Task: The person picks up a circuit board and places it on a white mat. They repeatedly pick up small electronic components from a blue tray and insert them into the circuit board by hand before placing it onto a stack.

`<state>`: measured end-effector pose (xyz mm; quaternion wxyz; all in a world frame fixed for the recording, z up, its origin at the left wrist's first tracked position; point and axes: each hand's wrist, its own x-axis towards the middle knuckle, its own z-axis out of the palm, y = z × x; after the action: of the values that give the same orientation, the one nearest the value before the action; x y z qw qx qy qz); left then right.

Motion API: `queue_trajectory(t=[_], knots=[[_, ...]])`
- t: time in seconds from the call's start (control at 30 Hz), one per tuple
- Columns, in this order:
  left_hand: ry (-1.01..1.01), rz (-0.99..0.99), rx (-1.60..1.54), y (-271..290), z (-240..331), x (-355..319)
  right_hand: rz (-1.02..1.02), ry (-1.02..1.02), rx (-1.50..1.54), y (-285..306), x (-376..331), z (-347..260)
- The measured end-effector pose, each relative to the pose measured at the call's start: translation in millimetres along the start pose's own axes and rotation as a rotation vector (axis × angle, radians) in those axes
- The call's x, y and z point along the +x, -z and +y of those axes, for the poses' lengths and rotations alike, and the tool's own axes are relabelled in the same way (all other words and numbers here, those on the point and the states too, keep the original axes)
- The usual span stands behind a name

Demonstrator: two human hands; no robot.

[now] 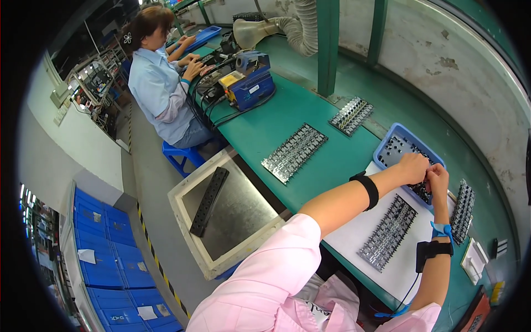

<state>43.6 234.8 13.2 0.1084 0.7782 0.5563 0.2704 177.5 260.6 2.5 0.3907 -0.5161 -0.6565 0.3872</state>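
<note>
Over a blue plastic tray (387,138) of small black parts (421,191), my left hand (414,167) and my right hand (437,178) meet with fingertips pinched together. Whatever lies between the fingers is too small and hidden to make out. Below them a metal-and-black panel of rowed small components (388,232) rests on a white sheet (354,238). A black band (365,191) circles my left forearm. My right wrist wears a blue strap (441,229) and a black strapped device (434,250).
Similar panels lie at the left (295,152), the back (351,116) and the right (463,212) of the green bench. A blue soldering unit (249,88) stands beyond, near a seated co-worker (160,94). Left of the bench is a framed box (188,191) bearing a black strip (209,202).
</note>
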Motion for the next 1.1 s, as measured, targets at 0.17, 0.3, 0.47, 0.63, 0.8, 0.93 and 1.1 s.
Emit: queue_trajectory(t=[0.17, 0.3, 0.47, 0.63, 0.8, 0.93, 1.1], knots=[[-0.001, 0.004, -0.020, -4.6, -5.0, -5.2, -0.031, -0.184, 0.123, -6.7, -5.6, -9.6], [-0.067, -0.020, -0.048, -4.5, -1.2, -3.6, -0.073, -0.214, 0.253, -3.2, -2.9, -6.3], [-0.032, 0.015, -0.063, -4.6, -0.8, -1.6, -0.097, -0.176, 0.251, -2.3, -1.6, -7.8], [0.026, 0.133, -0.138, -7.1, 1.9, -1.7, -0.049, -0.216, 0.401, -12.2, -7.3, -22.1], [0.095, 0.138, -0.318, 0.3, 8.7, 3.0, -0.033, -0.150, 0.376, 1.1, 1.7, -6.1], [0.107, 0.197, -0.346, -3.2, -6.3, 7.1, -0.046, -0.076, 0.025, -4.9, -1.5, -11.8], [0.171, -0.090, -0.463, 1.4, -7.6, -0.1, -0.115, -0.008, -0.479, -12.9, -7.5, -11.9]])
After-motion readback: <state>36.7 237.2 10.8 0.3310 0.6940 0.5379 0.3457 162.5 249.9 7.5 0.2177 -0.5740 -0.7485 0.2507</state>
